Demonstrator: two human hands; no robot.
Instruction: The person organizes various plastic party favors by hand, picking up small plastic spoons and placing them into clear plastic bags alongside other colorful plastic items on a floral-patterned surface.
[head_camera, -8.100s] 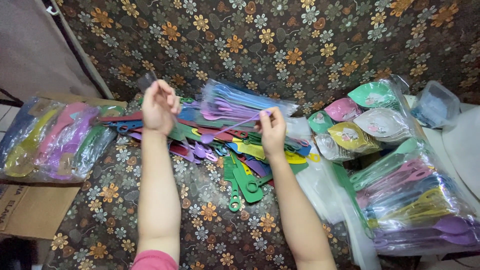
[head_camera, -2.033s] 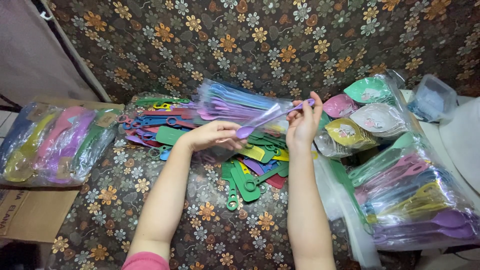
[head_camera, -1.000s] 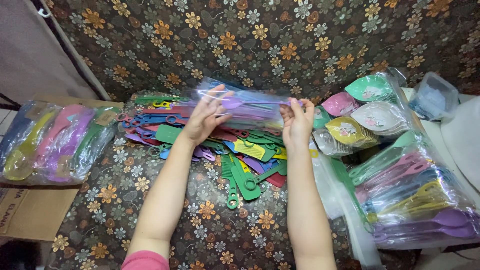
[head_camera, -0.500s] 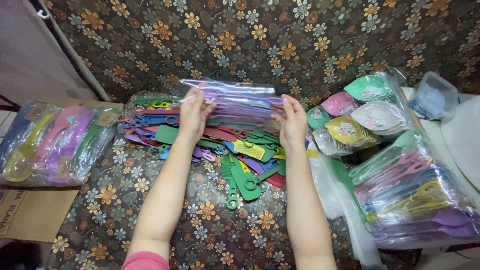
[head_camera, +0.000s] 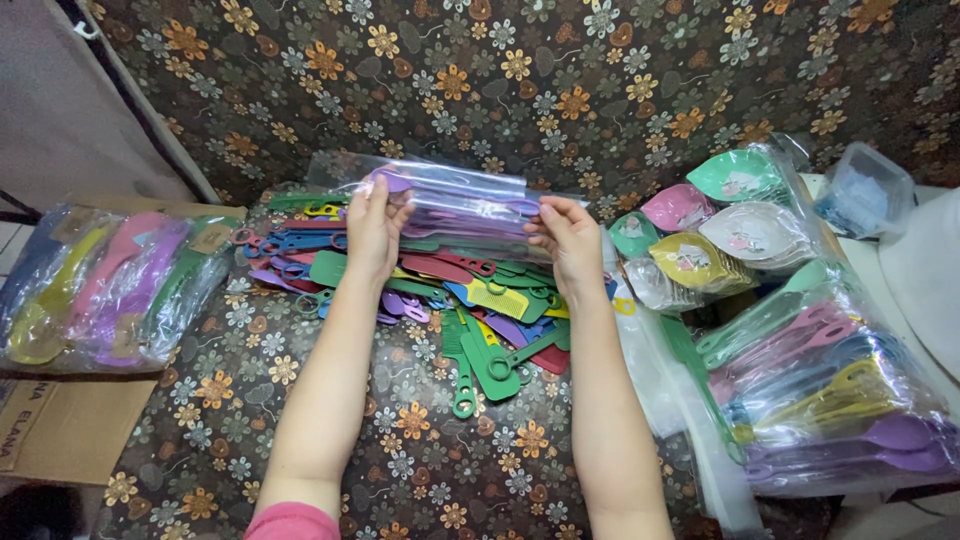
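Clear plastic sleeve of purple spoons (head_camera: 455, 195) held up between my hands, above heap | green plastic combs (head_camera: 490, 355) nearest, mixed coloured comb heap (head_camera: 420, 275) beyond | left hand (head_camera: 375, 225) pinches its left end; right hand (head_camera: 568, 238) its right end

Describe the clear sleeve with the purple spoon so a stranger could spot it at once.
On the flowered cloth, above the pile of coloured combs, the left hand and right hand hold it. Unlike the bulging bags nearby, this clear sleeve holds one purple spoon.
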